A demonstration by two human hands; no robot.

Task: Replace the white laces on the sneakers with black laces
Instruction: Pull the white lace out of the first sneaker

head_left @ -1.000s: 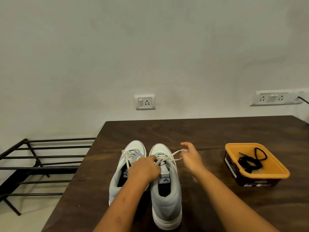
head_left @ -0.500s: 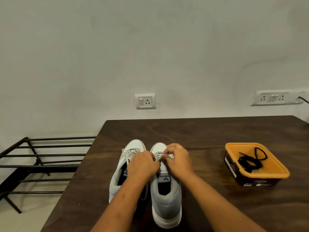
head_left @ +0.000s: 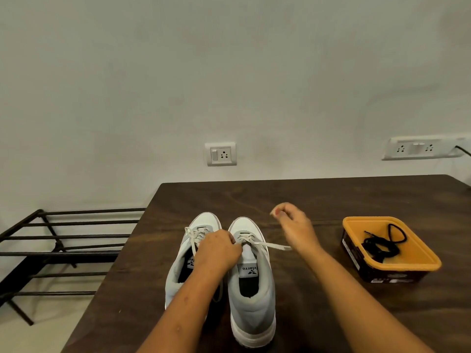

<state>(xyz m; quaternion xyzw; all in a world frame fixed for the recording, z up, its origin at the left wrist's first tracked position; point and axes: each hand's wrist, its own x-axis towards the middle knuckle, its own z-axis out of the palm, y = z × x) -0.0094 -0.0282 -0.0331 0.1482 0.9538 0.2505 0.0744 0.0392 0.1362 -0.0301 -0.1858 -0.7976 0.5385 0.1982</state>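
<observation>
- We are unlacing the right sneaker [head_left: 251,289] on the bench [head_left: 318,197]. Left hand [head_left: 219,248] fingers curl on its lacing, and the white lace [head_left: 272,245] trails right.
- Right hand [head_left: 295,230] is blurred, so we cannot tell its hold.
- Next, we judge, the lace needs drawing from the lower eyelets. The black laces [head_left: 379,247] wait in the tub [head_left: 392,266], right.

"elarro" on the tongue label [head_left: 249,269] of the right sneaker [head_left: 251,309]

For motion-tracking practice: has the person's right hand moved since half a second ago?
Yes. The right hand moved rightward, off the grey-and-white sneaker toward the orange plastic tub.
</observation>
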